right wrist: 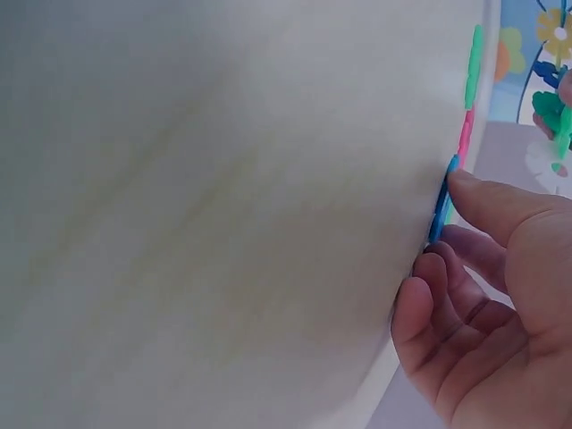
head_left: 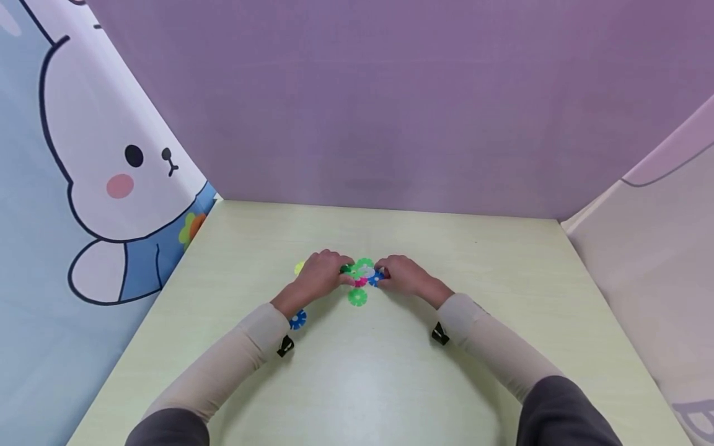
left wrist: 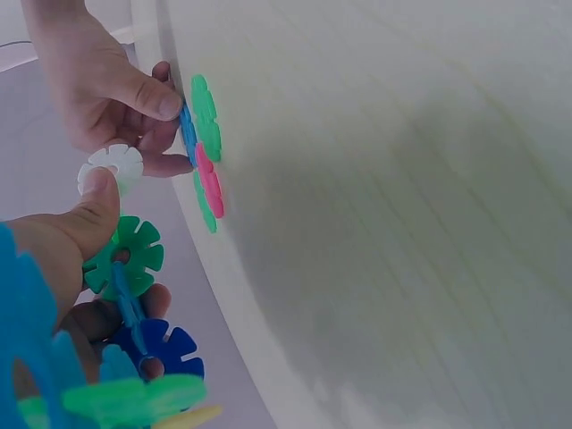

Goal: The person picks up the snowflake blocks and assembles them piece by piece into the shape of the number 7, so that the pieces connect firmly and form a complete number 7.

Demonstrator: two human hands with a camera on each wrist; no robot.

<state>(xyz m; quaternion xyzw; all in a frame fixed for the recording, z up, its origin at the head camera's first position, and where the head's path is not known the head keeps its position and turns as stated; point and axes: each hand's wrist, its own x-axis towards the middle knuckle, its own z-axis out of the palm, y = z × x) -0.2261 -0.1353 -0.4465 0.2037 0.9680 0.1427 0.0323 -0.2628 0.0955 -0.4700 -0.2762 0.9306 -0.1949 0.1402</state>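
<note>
My left hand (head_left: 322, 274) is raised a little over the table and holds several linked snowflake discs. In the left wrist view, the thumb lies against a white disc (left wrist: 129, 163); a green disc (left wrist: 145, 255) and a dark blue disc (left wrist: 170, 347) follow below. My right hand (head_left: 409, 275) pinches the edge of a blue snowflake disc (head_left: 375, 279). This disc meets a pink disc (head_left: 361, 282), with one green disc (head_left: 357, 298) in front and another green disc (head_left: 365, 263) behind. These lie flat at the table surface. Fingers hide part of the held cluster.
A yellow piece (head_left: 299, 267) and a blue disc (head_left: 299, 319) show beside the left hand and wrist; whether they join the held cluster I cannot tell. The pale table (head_left: 368, 384) meets a purple backdrop (head_left: 379, 124) behind. Printed cloth hangs at both sides.
</note>
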